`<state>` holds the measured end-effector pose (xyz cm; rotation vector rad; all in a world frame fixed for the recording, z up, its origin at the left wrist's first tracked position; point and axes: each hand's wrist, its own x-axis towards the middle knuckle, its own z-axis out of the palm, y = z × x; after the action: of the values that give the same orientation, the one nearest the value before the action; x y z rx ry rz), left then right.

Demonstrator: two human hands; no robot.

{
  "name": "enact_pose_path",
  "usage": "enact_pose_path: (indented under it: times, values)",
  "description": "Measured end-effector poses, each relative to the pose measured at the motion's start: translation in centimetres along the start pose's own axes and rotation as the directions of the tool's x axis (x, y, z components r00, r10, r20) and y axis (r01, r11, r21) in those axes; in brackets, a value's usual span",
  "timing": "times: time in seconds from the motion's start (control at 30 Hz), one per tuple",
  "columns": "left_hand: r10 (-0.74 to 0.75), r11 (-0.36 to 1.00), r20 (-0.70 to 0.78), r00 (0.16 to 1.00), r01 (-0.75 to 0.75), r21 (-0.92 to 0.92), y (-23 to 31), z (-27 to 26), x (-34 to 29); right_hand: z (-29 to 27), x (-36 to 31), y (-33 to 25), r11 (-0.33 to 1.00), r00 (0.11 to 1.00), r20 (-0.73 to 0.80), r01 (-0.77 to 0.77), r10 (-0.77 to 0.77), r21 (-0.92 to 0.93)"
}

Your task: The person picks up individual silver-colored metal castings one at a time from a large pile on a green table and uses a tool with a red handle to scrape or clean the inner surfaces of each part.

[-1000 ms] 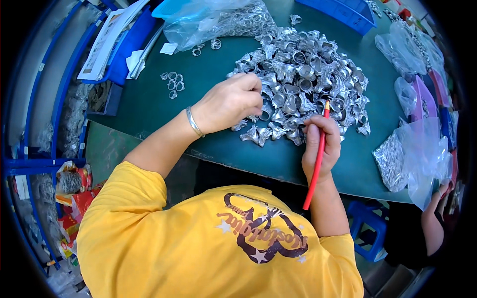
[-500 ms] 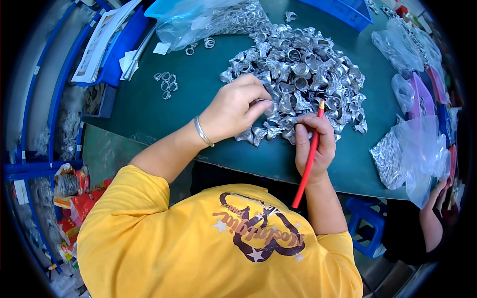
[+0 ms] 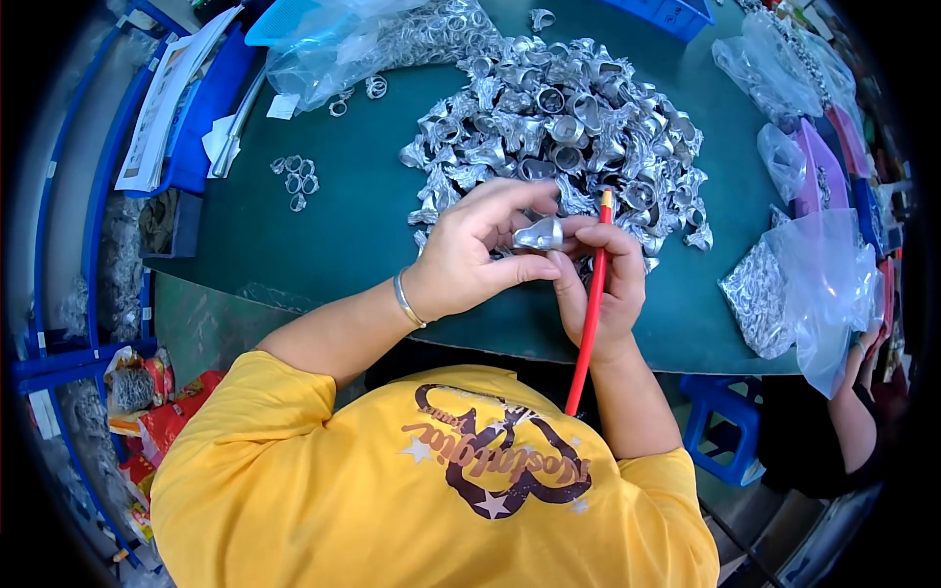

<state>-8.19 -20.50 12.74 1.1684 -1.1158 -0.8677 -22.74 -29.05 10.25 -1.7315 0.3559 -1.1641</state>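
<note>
Over the near edge of the pile my two hands have come together around one silver-coloured metal ring [image 3: 539,233]. My left hand [image 3: 480,240], with a silver bangle [image 3: 406,299] on its wrist, curves around the ring with thumb and fingers. The fingertips of my right hand [image 3: 610,274] meet the ring's right side. A long red pencil [image 3: 591,318] with a pale tip is held in my right hand too, tip pointing away from me. Behind both hands lies a big pile of chunky metal rings [image 3: 569,127].
Several smaller rings [image 3: 297,181] lie on the green tabletop [image 3: 343,225] at left. Bags of metal pieces [image 3: 431,39] sit at the back. On the right are a clear bag [image 3: 823,284], another person's arm [image 3: 855,421] and a blue stool [image 3: 725,421]. Blue shelves [image 3: 93,225] stand left.
My left hand has drawn back from the pile toward my right hand, and a ring now shows between them. The red pencil stays in my right hand. The whole view has shifted slightly.
</note>
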Motion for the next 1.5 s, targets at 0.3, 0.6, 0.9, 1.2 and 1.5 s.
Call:
enact_pose_path:
  times: [0.3,0.6,0.9,1.2,1.5]
  values:
    - [-0.048,0.967,-0.033,0.998,0.055,0.247,-0.4,-0.2,0.0,-1.3,0.5,-0.8,0.936,0.989,0.000,0.143,-0.151,-0.322]
    - [-0.021,0.938,-0.047,0.999,0.036,0.346,-0.5,-0.1,0.0,-1.7,0.3,-0.3,0.967,0.968,0.010,0.253,-0.252,-0.032]
    - [0.012,0.947,-0.056,0.998,0.007,0.321,-1.0,0.0,0.0,-1.7,0.3,-0.2,0.961,0.965,0.073,0.257,-0.251,-0.099]
    - [0.012,0.941,-0.059,0.998,0.009,0.339,-1.0,0.1,0.0,-1.4,0.4,-0.4,0.959,0.964,0.062,0.265,-0.260,-0.099]
    - [-0.003,0.937,-0.064,0.998,0.025,0.348,-0.9,0.1,0.0,-1.4,0.5,-0.2,0.966,0.968,0.076,0.246,-0.240,-0.084]
